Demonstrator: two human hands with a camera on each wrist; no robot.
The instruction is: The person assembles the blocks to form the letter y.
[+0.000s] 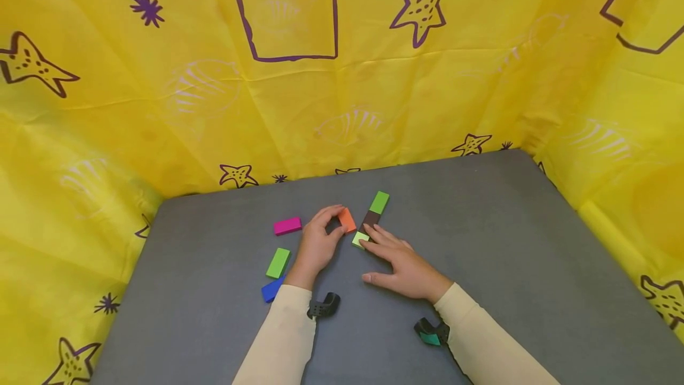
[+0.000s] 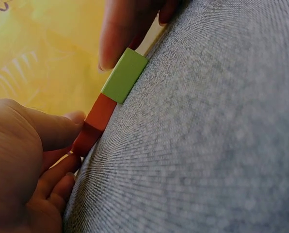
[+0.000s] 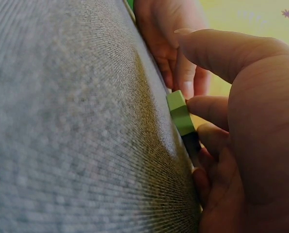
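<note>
My left hand (image 1: 319,242) pinches an orange block (image 1: 347,220) between thumb and fingers, low over the grey table. Just to its right runs a slanting row of blocks: light green (image 1: 360,239) at the near end, dark brown (image 1: 370,219) in the middle, brighter green (image 1: 380,202) at the far end. Fingers of my right hand (image 1: 403,269) lie extended over the light green and brown blocks, thumb held apart. In the left wrist view, the orange block (image 2: 102,114) is right at the light green block (image 2: 125,75). The right wrist view shows fingertips along the light green block (image 3: 180,112).
Left of my left hand lie a magenta block (image 1: 288,226), a green block (image 1: 278,262) and a blue block (image 1: 271,290), the last partly hidden by my wrist. A yellow patterned cloth (image 1: 299,100) hangs behind and beside the grey table (image 1: 481,212).
</note>
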